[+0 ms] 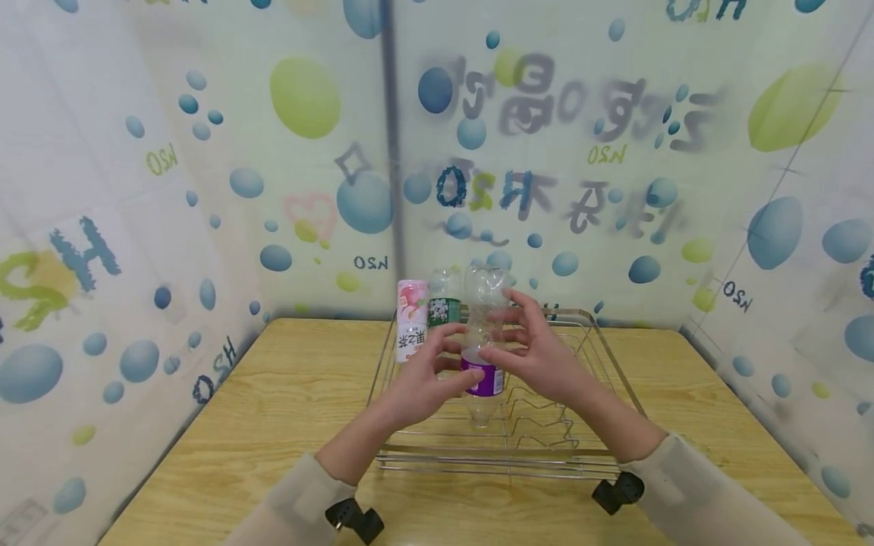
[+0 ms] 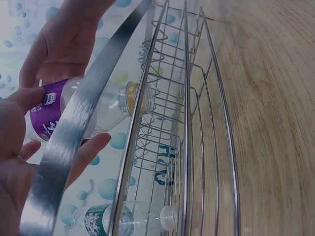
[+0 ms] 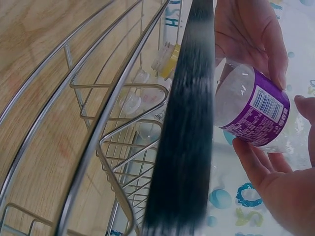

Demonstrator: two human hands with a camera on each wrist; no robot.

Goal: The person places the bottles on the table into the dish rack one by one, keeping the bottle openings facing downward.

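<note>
A clear plastic bottle (image 1: 486, 326) with a purple label stands neck-down over the wire dish rack, its yellow ring (image 2: 132, 97) and mouth low among the wires. My left hand (image 1: 425, 383) holds it from the left, thumb on the purple label (image 3: 263, 110) and fingers around the far side. From the right, my right hand (image 1: 542, 356) holds the same bottle, with its thumb near the label's upper edge and its fingers spread along the upper body. In the wrist views the rack's flat rim crosses in front of the bottle.
The metal dish rack (image 1: 532, 453) sits on a wooden table (image 1: 300, 394). At its back left stand a bottle with a pink peach label (image 1: 412, 315) and a green-labelled clear bottle (image 1: 445, 307), both inverted. Patterned curtains (image 1: 580, 174) hang behind and at both sides.
</note>
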